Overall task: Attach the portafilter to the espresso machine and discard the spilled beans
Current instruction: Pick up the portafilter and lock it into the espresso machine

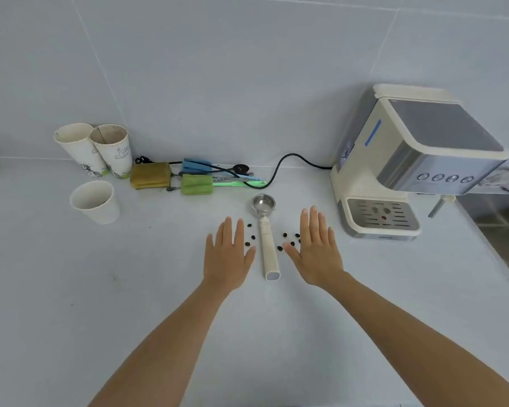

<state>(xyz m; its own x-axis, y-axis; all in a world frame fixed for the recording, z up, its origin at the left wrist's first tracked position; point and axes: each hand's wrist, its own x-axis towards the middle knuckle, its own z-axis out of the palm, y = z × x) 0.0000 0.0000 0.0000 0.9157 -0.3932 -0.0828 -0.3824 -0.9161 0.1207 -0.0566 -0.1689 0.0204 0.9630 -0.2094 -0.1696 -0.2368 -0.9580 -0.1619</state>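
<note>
Hands flat, fingers spread, seemingly empty, flanking portafilter.

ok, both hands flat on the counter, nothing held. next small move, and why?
Probably close the right hand round the portafilter handle: it lies loose between both open hands, basket pointing away, with the espresso machine on the right. The beans can wait.
</note>
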